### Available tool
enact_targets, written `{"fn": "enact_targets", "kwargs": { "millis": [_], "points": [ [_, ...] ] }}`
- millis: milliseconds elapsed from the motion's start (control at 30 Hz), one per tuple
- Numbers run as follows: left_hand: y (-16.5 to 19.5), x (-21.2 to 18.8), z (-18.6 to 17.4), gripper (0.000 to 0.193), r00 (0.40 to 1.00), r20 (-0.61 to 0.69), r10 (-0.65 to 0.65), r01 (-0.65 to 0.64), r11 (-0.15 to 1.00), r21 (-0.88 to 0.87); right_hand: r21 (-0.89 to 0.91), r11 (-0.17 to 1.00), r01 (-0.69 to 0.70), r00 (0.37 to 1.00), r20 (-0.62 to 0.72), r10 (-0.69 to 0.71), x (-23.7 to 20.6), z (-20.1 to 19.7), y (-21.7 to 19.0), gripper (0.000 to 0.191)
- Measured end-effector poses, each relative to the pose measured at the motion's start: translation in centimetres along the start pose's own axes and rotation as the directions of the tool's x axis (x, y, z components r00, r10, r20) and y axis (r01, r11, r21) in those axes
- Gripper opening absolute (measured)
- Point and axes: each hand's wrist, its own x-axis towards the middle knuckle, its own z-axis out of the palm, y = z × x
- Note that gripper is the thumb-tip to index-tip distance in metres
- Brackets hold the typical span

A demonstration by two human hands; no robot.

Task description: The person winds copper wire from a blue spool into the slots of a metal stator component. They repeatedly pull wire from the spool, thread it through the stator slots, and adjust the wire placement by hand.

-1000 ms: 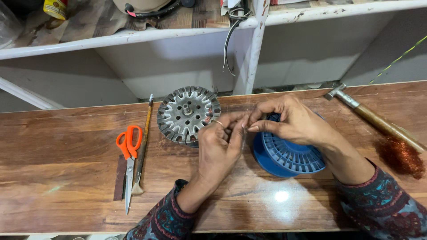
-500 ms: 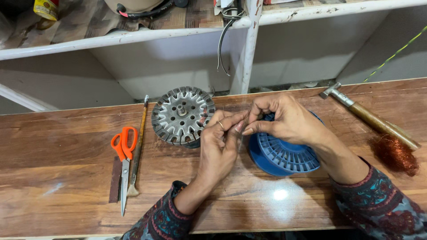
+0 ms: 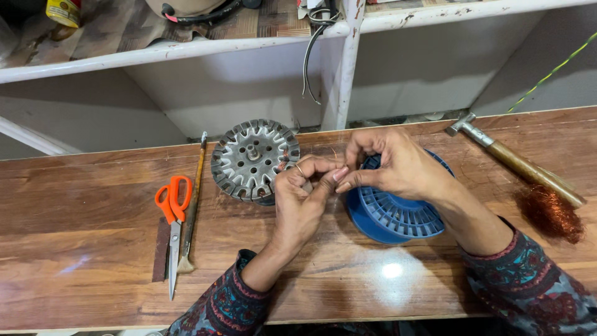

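- your left hand (image 3: 300, 198) and right hand (image 3: 398, 165) meet fingertip to fingertip above the wooden bench (image 3: 93, 249), both pinching a hair-thin copper wire (image 3: 334, 153), barely visible.
- under your right hand lies a blue ribbed spool (image 3: 398, 218), flat on the bench.
- just beyond your left hand sits the round grey slotted stator core (image 3: 252, 158), partly wound with copper.

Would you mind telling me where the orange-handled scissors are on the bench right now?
In the head view, the orange-handled scissors lie on the left of the wooden bench, beside a thin brush and left of the slotted metal core.
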Motion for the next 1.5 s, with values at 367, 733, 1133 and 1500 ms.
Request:
{"fn": "enact_targets", "kwargs": {
  "millis": [367, 733, 1133, 1500],
  "points": [
    [1.3, -0.1, -0.2, 0.01, 0.987, 0.131, -0.092, 0.084, 0.995, 0.061, 0.178, 0.956, 0.231, 0.949, 0.176, -0.262, -0.5, -1.3, -1.1, 0.037],
    [0.7, -0.3, 0.1, 0.01, 0.988, 0.081, -0.13, 0.131, 0.991, -0.012, 0.167, 0.971, 0.169, 0.976, 0.112, -0.189, -0.4, -2.0, -0.6, 0.028],
    [0.4, -0.6, 0.5, 0.011, 0.995, -0.042, -0.093, 0.095, 0.995, 0.042, -0.107, 0.955, 0.277, 0.958, -0.047, -0.283, -0.6, -1.2, -0.6, 0.01],
    [2.0, -1.2, 1.0, 0.008, 0.943, 0.081, 0.323, -0.326, 0.849, 0.415, -0.044, 0.985, 0.168, 0.983, -0.064, -0.171, -0.6, -1.2, 0.3, 0.014]
  ]
}}
